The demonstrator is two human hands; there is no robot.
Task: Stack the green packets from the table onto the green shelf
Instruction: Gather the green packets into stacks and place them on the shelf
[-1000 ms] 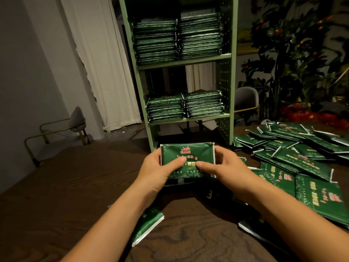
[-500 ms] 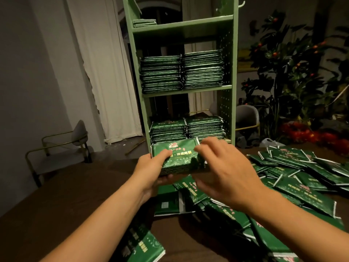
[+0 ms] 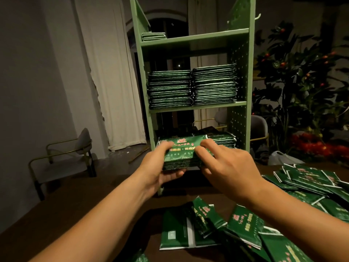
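A stack of green packets is held in the air in front of the green shelf, level with its lowest tier. My left hand grips the stack from the left, thumb on top and fingers underneath. My right hand holds its right side, with fingers curled over the top packet. Two tall piles of packets fill the middle tier. A lower pile lies on the bottom tier, and a thin pile on the top tier. Loose packets are scattered over the dark wooden table.
More loose packets cover the table at the right. A grey chair with a brass frame stands on the floor at the left. A second chair and a plant with red fruit are behind the shelf at the right.
Both hands have lifted the stack of packets off the table and carried it forward toward the shelf's lower tier. The view has tilted up, showing the shelf's top tier.
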